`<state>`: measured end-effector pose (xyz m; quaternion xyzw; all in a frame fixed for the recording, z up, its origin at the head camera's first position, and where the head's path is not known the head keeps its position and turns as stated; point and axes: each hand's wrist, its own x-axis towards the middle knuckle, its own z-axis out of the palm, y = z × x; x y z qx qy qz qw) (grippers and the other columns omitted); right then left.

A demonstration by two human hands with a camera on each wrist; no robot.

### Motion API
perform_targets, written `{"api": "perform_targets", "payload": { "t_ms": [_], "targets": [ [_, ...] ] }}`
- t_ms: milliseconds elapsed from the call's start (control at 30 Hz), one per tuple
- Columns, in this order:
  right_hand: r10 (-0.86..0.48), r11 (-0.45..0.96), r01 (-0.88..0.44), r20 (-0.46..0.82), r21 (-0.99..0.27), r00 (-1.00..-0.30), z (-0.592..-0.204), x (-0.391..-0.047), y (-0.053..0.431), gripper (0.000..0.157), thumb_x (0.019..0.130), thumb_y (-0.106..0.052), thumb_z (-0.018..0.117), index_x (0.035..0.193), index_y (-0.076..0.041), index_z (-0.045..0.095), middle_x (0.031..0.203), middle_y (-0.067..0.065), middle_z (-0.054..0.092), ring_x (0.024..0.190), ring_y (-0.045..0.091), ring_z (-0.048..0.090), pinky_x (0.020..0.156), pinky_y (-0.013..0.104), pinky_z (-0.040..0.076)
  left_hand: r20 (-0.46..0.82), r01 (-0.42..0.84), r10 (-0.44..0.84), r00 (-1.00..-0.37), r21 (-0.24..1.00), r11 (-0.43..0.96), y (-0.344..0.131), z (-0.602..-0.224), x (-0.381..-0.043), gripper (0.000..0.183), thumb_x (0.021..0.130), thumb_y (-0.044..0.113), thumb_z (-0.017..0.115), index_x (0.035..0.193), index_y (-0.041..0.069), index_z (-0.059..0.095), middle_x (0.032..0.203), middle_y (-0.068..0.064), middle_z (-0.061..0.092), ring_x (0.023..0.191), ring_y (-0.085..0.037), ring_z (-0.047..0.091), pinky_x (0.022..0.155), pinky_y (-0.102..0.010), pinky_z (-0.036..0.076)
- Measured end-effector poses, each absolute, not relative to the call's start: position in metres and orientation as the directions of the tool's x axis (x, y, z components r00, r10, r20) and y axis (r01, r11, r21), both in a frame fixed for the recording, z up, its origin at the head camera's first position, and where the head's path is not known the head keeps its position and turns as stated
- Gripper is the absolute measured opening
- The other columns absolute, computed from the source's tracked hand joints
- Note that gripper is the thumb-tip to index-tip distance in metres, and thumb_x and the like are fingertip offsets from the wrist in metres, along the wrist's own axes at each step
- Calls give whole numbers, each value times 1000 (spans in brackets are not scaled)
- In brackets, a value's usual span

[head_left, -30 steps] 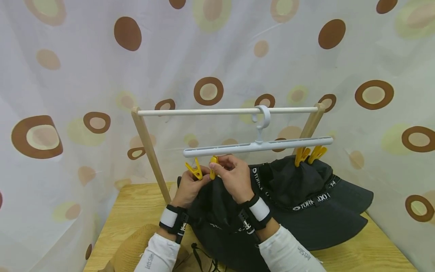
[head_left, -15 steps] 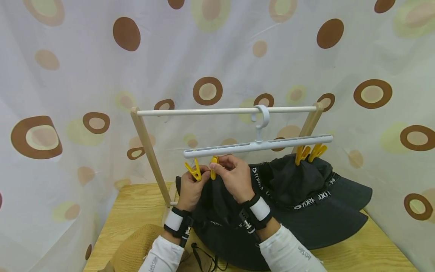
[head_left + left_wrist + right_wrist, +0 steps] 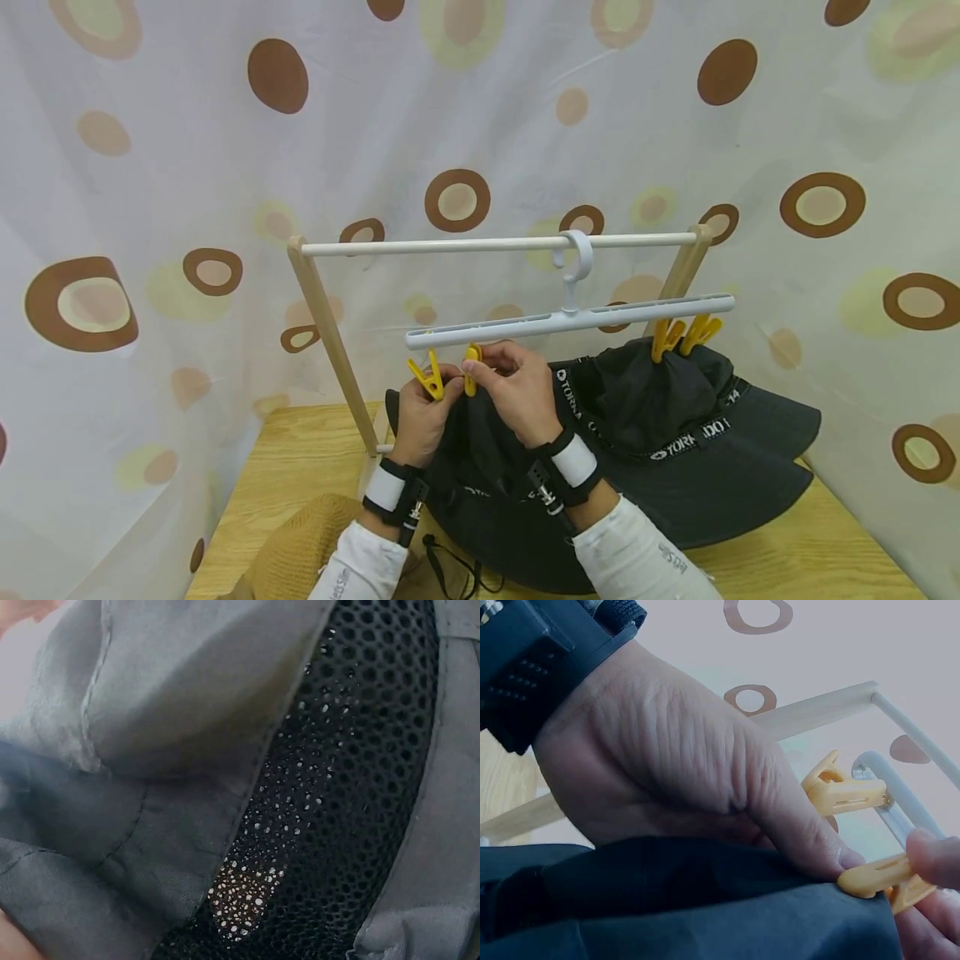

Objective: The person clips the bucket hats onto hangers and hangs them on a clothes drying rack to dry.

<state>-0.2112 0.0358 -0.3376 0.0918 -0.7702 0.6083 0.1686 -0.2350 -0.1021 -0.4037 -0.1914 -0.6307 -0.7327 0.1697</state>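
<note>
A dark wide-brimmed hat (image 3: 622, 500) hangs under a white hanger (image 3: 517, 329), its lettered inner band showing. My right hand (image 3: 521, 396) pinches a yellow clothespin (image 3: 472, 371) near the hanger's left end. In the right wrist view this clothespin (image 3: 877, 876) meets the hat's cloth edge. My left hand (image 3: 422, 421) pinches the cloth just left of it, with the thumb beside the clothespin's tip. Another yellow clothespin (image 3: 427, 377) hangs at the hanger's left end, by the left fingers. Cloth and black mesh (image 3: 352, 765) fill the left wrist view.
The hanger hooks over a white rod (image 3: 427, 247) between wooden posts (image 3: 330, 333). Two yellow clothespins (image 3: 667, 340) hold the hat's right part. A tan knitted hat (image 3: 300, 542) and a black cord (image 3: 468, 575) lie on the wooden table (image 3: 292, 442). A spotted curtain (image 3: 187, 167) hangs behind.
My left hand has shifted slightly to the right along the hat's cloth, and the left-end clothespin has tilted a little. The right hand stays on its clothespin.
</note>
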Motion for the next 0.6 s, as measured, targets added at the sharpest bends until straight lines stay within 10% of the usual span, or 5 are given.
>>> {"api": "perform_targets", "payload": {
  "t_ms": [600],
  "targets": [
    [16, 356, -442, 478, -823, -878, -339, -206, 33, 28, 85, -16, 78, 109, -6, 69, 106, 11, 74, 89, 23, 66, 82, 37, 50, 493, 497, -69, -867, 862, -93, -103, -402, -236, 19, 96, 6, 64, 109, -7, 67, 93, 16, 71, 92, -3, 63, 86, -19, 51]
  ]
}}
